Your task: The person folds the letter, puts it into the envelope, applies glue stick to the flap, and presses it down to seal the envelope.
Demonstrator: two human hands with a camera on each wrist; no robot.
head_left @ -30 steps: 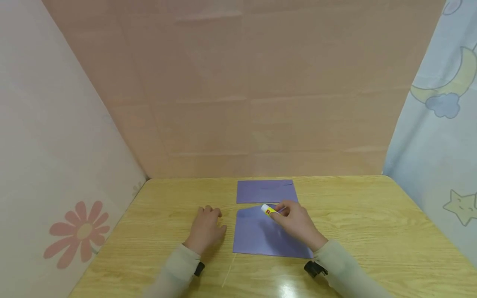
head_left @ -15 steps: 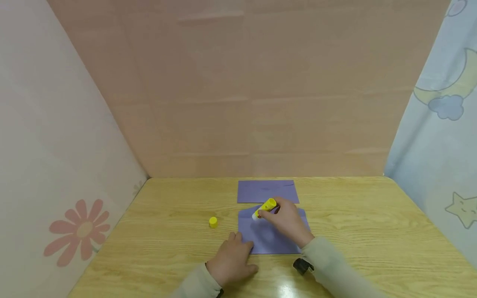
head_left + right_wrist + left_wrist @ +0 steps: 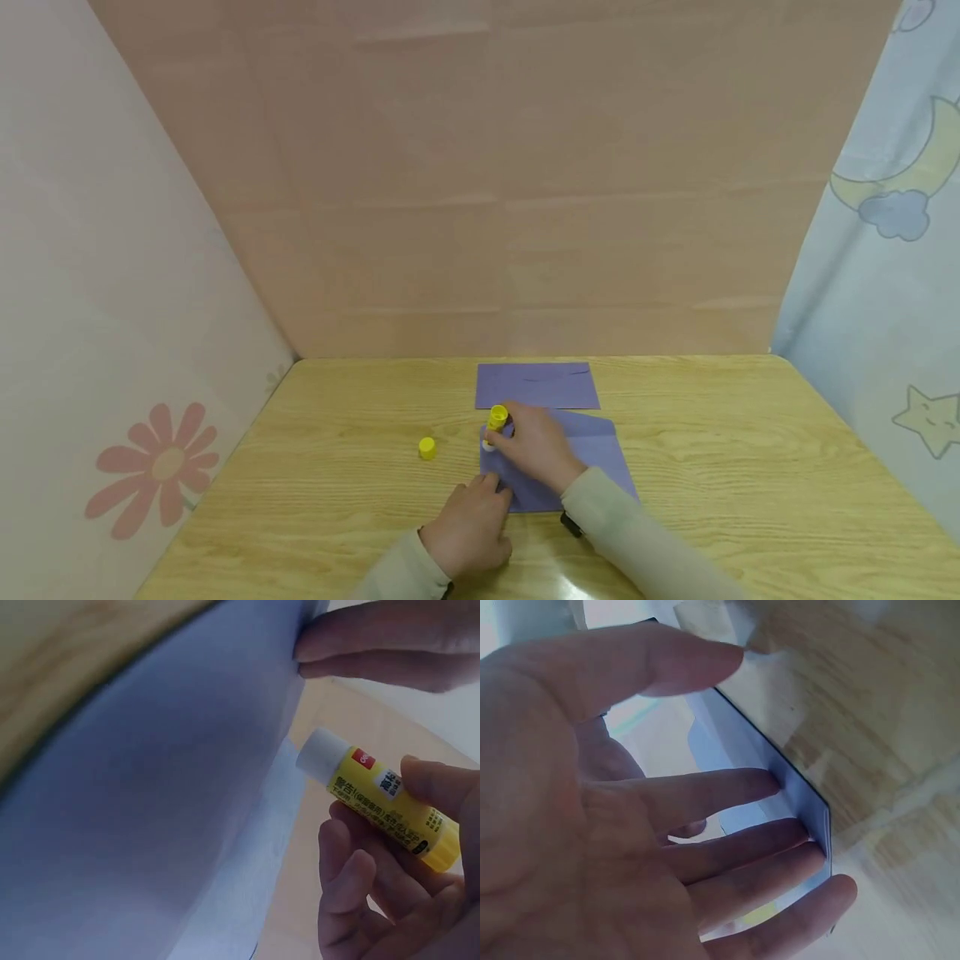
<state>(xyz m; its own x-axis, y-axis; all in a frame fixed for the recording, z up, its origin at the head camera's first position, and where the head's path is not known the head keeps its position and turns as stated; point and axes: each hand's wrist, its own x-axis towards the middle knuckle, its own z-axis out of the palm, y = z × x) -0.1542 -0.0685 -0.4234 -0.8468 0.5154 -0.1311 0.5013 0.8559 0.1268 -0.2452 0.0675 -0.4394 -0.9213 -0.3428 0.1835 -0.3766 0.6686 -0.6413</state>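
Observation:
A purple envelope (image 3: 600, 467) lies on the table with its flap opened out toward the back. My right hand (image 3: 538, 446) pinches a yellow glue stick (image 3: 390, 799) between thumb and fingers, its white end pointing down at the left part of the envelope, near the flap. With fingers extended, my left hand (image 3: 471, 525) rests its fingertips on the envelope's near left corner; the left wrist view shows those fingertips (image 3: 799, 832) along the edge. A yellow cap (image 3: 427, 448) stands on the table left of the envelope.
Behind the opened envelope lies a second purple envelope (image 3: 536, 385) on the wooden table (image 3: 330, 467). A tan backdrop (image 3: 487, 208) rises at the table's far edge, with patterned panels on both sides.
The left hand has set the yellow cap down and moved right and nearer, onto the envelope's corner. The right hand has carried the glue stick leftward and turned it white end down.

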